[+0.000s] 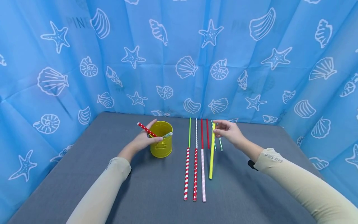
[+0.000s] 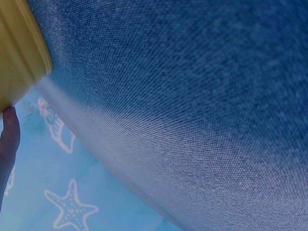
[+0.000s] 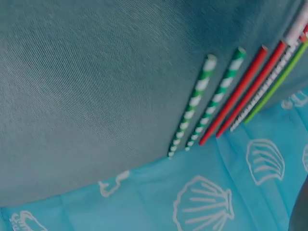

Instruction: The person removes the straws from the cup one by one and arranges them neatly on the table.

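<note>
My left hand (image 1: pixel 145 139) holds a yellow bucket (image 1: pixel 161 151) by its left side, thumb across the front of the rim. In the left wrist view the bucket (image 2: pixel 19 53) shows at the upper left with one finger against it. A red paper straw with white dots (image 1: pixel 146 129) and a green-and-white striped straw (image 1: pixel 167 135) lean out of its top. At the right, my right hand (image 1: pixel 229 133) pinches a yellow straw (image 1: pixel 211 160) near its far end. The yellow straw slants toward me, beside a pale pink dotted straw (image 1: pixel 203 177).
Left of the pink straw lie a red-and-white striped straw (image 1: pixel 186 177) and a red patterned one (image 1: pixel 195 177). Behind them are a green straw (image 1: pixel 190 132), a black-and-white one (image 1: pixel 196 133), two red straws (image 3: pixel 240 96) and two green-and-white striped straws (image 3: pixel 195 101). A blue curtain (image 1: pixel 173 62) borders the grey table (image 1: pixel 156 193).
</note>
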The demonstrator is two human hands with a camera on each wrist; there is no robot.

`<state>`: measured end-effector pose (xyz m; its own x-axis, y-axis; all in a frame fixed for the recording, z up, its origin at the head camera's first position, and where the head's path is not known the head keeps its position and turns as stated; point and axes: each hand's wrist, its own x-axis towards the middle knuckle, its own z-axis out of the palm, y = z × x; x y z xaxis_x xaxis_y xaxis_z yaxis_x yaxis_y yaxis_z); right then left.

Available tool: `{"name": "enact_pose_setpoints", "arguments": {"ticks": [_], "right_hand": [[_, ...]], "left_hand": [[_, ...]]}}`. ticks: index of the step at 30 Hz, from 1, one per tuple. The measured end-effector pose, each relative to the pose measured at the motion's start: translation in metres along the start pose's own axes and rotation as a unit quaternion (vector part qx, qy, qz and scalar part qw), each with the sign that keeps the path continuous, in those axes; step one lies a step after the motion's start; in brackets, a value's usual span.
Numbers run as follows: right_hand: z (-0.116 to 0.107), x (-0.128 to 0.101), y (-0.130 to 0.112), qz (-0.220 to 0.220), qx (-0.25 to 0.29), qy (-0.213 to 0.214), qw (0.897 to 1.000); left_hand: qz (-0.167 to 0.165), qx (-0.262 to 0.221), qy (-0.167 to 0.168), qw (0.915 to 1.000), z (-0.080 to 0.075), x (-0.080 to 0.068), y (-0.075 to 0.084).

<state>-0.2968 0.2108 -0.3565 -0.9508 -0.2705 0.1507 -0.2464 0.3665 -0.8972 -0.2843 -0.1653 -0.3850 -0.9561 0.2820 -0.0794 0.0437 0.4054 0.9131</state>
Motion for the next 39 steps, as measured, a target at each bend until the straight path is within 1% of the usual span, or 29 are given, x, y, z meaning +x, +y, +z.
{"name": "enact_pose_setpoints", "arguments": {"ticks": [3, 5, 9, 15, 17, 20, 25, 32, 36, 39], "right_hand": [[0.002, -0.001, 0.009, 0.026, -0.003, -0.018, 1.0], [0.003, -0.001, 0.015, 0.044, -0.017, -0.032, 0.998], [0.007, -0.002, 0.025, 0.076, -0.044, -0.066, 0.994], [0.016, -0.004, 0.039, 0.11, -0.056, -0.106, 0.987], [0.018, -0.005, 0.043, 0.112, -0.056, -0.12, 0.985], [0.02, -0.007, 0.047, 0.111, -0.055, -0.129, 0.984], [0.024, -0.009, 0.049, 0.112, -0.058, -0.132, 0.983], [0.027, -0.011, 0.052, 0.126, -0.052, -0.139, 0.981], [0.028, -0.013, 0.052, 0.127, -0.046, -0.144, 0.98], [0.029, -0.013, 0.052, 0.129, -0.048, -0.145, 0.98]], "left_hand": [[-0.001, 0.002, 0.0, 1.0, 0.0, 0.001, -0.001], [0.0, 0.003, -0.001, 1.0, -0.001, 0.001, -0.001], [0.0, 0.006, 0.001, 1.0, -0.001, 0.001, -0.002], [-0.001, 0.004, 0.003, 1.0, 0.0, 0.001, -0.001], [-0.001, 0.003, 0.002, 1.0, 0.001, 0.001, -0.001], [0.001, 0.0, 0.001, 1.0, 0.001, 0.0, -0.001], [0.003, 0.0, 0.004, 1.0, 0.001, 0.0, 0.0], [0.001, 0.001, 0.001, 1.0, 0.0, 0.001, -0.001], [-0.008, -0.004, -0.005, 0.9999, 0.001, -0.013, 0.02], [-0.014, -0.006, -0.008, 0.9999, 0.001, -0.015, 0.024]]}}
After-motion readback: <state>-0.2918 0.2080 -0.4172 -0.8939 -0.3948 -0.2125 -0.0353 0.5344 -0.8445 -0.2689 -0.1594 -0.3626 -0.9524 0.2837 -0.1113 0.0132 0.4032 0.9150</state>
